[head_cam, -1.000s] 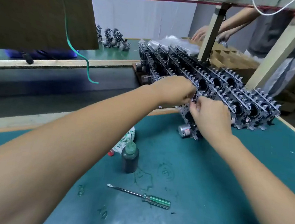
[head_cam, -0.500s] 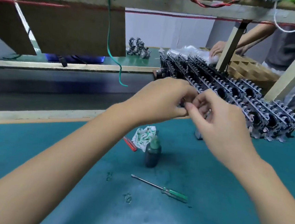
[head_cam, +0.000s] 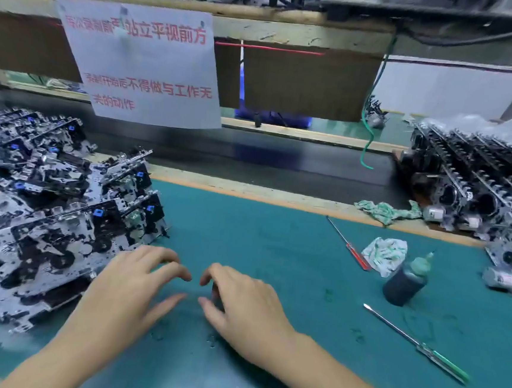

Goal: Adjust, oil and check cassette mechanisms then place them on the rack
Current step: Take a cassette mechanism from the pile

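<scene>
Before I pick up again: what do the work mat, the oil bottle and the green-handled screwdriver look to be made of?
Work mat: likely rubber or vinyl, matte teal, scuffed with dark marks. Oil bottle: seemingly soft dark plastic, with a green nozzle cap and a dull sheen. Green-handled screwdriver: thin shiny metal shaft, translucent green plastic-looking handle.

Premises: small-electronics assembly workshop, production-line station.
Work surface: teal bench mat (head_cam: 275, 242), oil-spotted, edged with a wooden strip.
Stock: loose heap of cassette mechanisms (head_cam: 46, 206) at left; finished units in rows on the rack (head_cam: 477, 194) at right.
Tools: oil bottle (head_cam: 406, 279), red-handled screwdriver (head_cam: 348, 243), green-handled screwdriver (head_cam: 418, 345), stained rags (head_cam: 385, 254).
Line: dark conveyor belt (head_cam: 252, 156) behind the bench.
Signage: printed notice (head_cam: 142, 63), red Chinese text, hung from a wooden beam.
</scene>
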`<state>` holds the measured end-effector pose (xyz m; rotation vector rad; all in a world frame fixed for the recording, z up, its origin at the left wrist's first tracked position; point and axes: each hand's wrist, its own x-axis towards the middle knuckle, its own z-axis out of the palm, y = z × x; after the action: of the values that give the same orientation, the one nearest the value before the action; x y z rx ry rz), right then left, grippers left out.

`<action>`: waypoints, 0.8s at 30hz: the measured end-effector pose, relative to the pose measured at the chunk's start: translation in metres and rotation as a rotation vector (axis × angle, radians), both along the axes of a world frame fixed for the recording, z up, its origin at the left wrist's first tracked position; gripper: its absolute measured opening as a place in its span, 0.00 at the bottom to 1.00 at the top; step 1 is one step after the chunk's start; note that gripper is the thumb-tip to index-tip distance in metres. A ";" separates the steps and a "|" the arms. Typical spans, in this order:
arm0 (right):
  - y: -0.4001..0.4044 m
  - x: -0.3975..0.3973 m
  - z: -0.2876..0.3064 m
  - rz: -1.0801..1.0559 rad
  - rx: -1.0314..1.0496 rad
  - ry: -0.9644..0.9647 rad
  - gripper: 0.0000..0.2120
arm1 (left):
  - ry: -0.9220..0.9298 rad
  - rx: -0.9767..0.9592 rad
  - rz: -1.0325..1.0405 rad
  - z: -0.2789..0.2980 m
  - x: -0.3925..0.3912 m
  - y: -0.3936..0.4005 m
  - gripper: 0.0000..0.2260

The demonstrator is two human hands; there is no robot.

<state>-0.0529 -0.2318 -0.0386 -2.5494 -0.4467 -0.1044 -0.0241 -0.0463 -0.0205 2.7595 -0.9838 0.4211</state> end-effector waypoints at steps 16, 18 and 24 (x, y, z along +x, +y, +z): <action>0.110 0.081 0.029 -0.089 0.454 0.302 0.14 | -0.072 -0.489 0.647 0.022 0.009 0.107 0.16; 0.107 0.075 0.032 -0.108 0.548 0.330 0.14 | -0.045 -0.565 0.564 0.024 0.005 0.109 0.14; 0.058 0.037 0.048 -0.184 1.009 0.395 0.08 | -0.011 -0.632 0.294 0.046 -0.011 0.088 0.19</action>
<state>-0.0159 -0.1736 0.0090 -1.5489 0.0241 0.0912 -0.0350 0.0422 0.0253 2.3087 -0.3469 0.6572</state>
